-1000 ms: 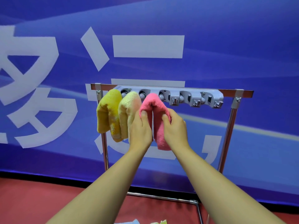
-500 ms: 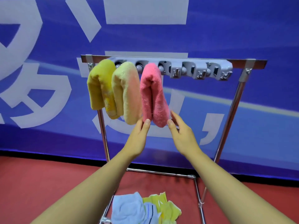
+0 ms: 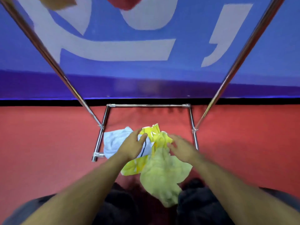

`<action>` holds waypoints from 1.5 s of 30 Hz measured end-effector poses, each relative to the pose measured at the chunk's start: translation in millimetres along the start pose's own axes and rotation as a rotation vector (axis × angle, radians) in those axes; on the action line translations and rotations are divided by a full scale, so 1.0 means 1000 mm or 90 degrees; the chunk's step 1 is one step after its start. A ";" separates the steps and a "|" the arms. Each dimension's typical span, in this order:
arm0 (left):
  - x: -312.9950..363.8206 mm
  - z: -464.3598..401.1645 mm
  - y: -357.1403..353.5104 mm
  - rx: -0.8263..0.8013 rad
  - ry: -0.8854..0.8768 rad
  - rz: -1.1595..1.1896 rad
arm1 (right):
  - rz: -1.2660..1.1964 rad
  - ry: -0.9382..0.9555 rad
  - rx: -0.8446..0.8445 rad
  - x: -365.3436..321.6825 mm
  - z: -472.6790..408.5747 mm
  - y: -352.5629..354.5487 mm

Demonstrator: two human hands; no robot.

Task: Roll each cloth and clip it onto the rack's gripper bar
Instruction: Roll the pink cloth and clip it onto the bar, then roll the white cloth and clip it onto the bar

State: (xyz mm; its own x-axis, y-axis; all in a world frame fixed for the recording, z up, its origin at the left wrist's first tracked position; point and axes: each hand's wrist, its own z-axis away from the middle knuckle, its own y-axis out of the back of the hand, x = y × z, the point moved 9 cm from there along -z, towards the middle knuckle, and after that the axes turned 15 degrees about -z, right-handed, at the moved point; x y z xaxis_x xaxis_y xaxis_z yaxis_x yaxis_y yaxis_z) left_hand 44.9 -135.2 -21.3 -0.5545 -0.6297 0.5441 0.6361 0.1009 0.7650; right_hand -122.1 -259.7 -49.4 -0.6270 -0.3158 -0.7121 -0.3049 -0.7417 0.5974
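Both forearms reach forward and down from the bottom of the head view toward a heap of cloths on the red floor (image 3: 48, 140). The left hand (image 3: 132, 146) lies palm down on the white cloth (image 3: 113, 141), its fingers (image 3: 142, 137) loosely bent, with the tips against a bright yellow cloth (image 3: 150, 133); whether they have hold of any fabric cannot be told through the blur. The right hand (image 3: 182, 147) hovers palm down just over the pale green cloth (image 3: 164, 172), fingers spread and relaxed, holding nothing that shows. The heap sits inside the chrome base frame of the rack (image 3: 147, 105), between its two side rails. The white cloth lies crumpled at the left, near the frame's left foot, and shows a thin dark stripe beside the left hand. The bright yellow cloth is bunched in the middle, partly under the white one, with a fold sticking out toward the viewer. The pale green cloth is the largest, fluffy and rumpled, spilling out of the frame toward the person's dark shoes (image 3: 198, 200). Two slanted chrome uprights rise from the base to the top corners. At the top edge, blurred tips of an orange-yellow cloth (image 3: 56, 2) and a pink cloth (image 3: 125, 3) hang down in front of the blue banner (image 3: 194, 70).
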 end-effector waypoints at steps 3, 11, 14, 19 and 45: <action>-0.036 -0.021 -0.051 -0.052 0.037 -0.048 | 0.013 -0.053 -0.069 0.056 -0.019 -0.041; -0.134 -0.061 -0.140 -0.137 0.161 -0.161 | -0.011 -0.106 -0.154 0.111 -0.057 -0.118; -0.153 -0.079 -0.151 -0.105 0.184 -0.205 | -0.028 -0.091 -0.167 0.116 -0.068 -0.134; -0.173 -0.101 -0.163 -0.095 0.171 -0.266 | -0.067 -0.082 -0.159 0.120 -0.073 -0.144; 0.108 0.027 0.144 0.047 -0.035 0.429 | -0.573 0.159 0.011 -0.125 0.038 0.026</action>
State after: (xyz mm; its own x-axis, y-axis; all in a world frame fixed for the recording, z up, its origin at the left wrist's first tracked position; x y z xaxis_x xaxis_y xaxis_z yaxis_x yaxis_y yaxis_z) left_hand 62.1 -168.4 156.6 -0.0772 -0.3716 0.9252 0.8151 0.5109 0.2733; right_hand -78.9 -217.7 69.2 0.0219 0.2538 -0.9670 -0.6127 -0.7609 -0.2136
